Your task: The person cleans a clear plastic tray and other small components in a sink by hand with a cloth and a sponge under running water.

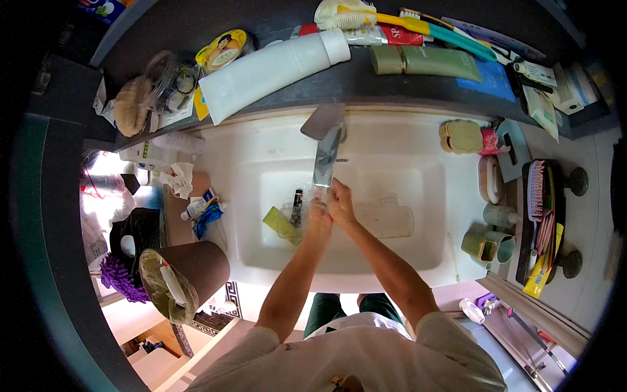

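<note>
My left hand (318, 214) and my right hand (340, 202) meet below the spout of the metal faucet (326, 159), over the white sink (428, 196). Water splashes around them. The right hand's fingers are curled; anything inside them is hidden. Splashing water and the faucet obscure the fingers of my left hand. Left of it, in the basin, are a short black object (297, 208) of unclear kind and a flat light-green piece (281, 225). A clear rectangular piece (386, 218) lies on the basin floor to the right of my hands.
Across the back, a dark shelf (274, 98) carries a large white tube (274, 73), a green tube (428, 62) and toothbrushes (418, 26). Green cups (480, 247) and sponges (461, 136) line the right rim. A lined bin (202, 271) stands at left.
</note>
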Demonstrator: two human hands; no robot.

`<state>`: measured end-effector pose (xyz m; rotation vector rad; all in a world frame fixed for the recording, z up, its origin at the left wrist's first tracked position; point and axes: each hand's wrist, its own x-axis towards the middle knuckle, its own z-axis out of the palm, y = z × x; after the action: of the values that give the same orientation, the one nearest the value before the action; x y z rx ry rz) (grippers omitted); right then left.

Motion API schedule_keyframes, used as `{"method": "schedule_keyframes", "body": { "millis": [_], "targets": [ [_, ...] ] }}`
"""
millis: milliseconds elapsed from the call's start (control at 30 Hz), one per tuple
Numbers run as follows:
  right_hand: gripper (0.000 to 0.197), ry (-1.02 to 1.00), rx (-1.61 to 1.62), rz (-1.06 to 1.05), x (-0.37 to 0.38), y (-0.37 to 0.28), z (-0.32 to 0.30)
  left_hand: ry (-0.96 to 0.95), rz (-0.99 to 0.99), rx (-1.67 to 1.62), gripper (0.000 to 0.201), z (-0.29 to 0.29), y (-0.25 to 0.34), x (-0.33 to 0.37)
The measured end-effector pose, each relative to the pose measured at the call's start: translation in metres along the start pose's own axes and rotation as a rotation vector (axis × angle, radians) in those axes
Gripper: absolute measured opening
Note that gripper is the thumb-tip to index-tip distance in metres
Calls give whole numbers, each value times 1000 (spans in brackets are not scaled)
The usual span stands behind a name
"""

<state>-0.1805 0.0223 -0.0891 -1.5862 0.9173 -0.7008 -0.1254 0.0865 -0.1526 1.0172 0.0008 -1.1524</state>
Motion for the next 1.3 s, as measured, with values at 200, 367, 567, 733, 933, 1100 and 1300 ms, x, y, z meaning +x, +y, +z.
{"method": "schedule_keyframes", "body": {
  "millis": [200, 367, 567, 733, 933, 1100, 1300],
  "targets": [
    [18, 217, 476, 259, 6, 15, 25, 425, -234, -357, 25, 39, 26, 3],
    [21, 226, 258, 237, 12, 18, 24, 291, -257, -43, 27, 35, 24, 8],
    [19, 144, -440, -555, -10, 24, -36, -239, -224, -174, 29, 29, 13, 6],
    [29, -196, -124, -133, -31, 27, -105, 25, -429, 53, 32, 33, 34, -14],
    [28, 322, -359, -313, 21, -26, -181, -40, -316, 155, 36, -41, 45, -38],
    [32, 450, -894, -289, 85, 58, -169, 66, -315, 246, 32, -18, 48, -48],
    [24, 475, -695, -427, 95, 22, -78, 28, -161, 4, 30, -17, 44, -21]
  ]
}}
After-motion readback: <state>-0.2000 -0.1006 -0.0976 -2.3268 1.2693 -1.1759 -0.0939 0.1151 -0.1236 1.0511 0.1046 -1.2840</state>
